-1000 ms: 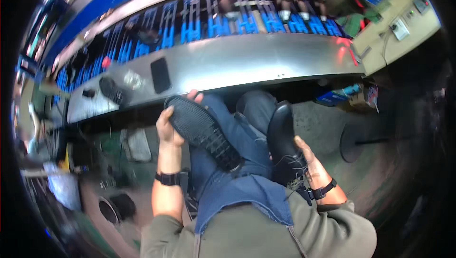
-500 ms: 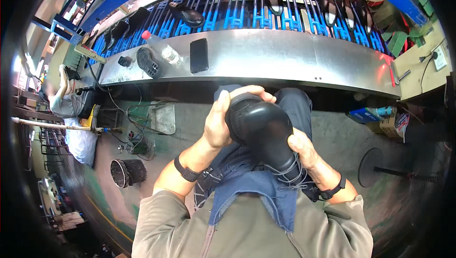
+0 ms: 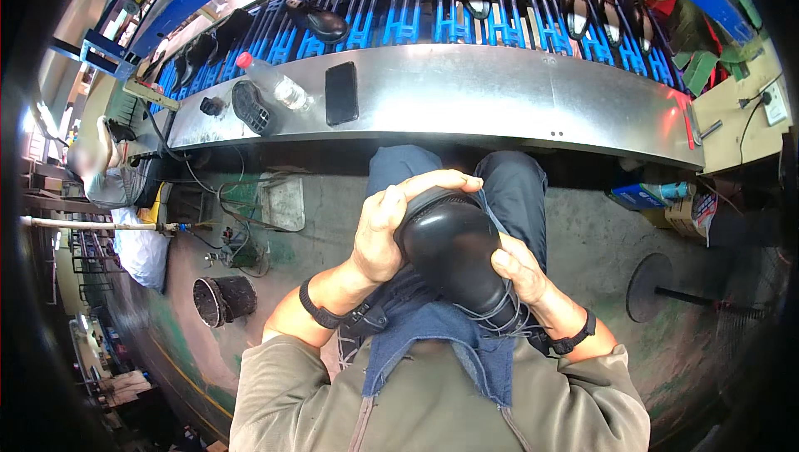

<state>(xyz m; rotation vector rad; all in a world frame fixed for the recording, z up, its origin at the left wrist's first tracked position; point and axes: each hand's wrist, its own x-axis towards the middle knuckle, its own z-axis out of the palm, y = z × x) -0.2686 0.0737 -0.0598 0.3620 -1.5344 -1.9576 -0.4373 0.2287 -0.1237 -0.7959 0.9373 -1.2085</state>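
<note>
A black lace-up shoe (image 3: 454, 244) is held over my lap, its smooth, glossy toe facing up. My left hand (image 3: 389, 227) wraps the shoe's far left edge, with the fingers reaching over its far end. On the opposite side, my right hand (image 3: 523, 270) grips the shoe, thumb pressed against the upper. Loose grey laces (image 3: 499, 319) hang at the near end. A thin bluish strip runs from my left fingertips down the shoe's right side; I cannot make out what it is. Most of the sole is hidden.
A metal bench (image 3: 449, 90) ahead carries a phone (image 3: 341, 94), a clear bottle (image 3: 279, 84) and a shoe sole (image 3: 251, 108). Behind it, several shoes rest on blue racks (image 3: 405, 11). A black bucket (image 3: 225, 300) stands left; another person (image 3: 108, 169) is at far left.
Both hands have turned the shoe, so its glossy toe faces up more and less of the textured sole edge shows. The bluish strip has come into view.
</note>
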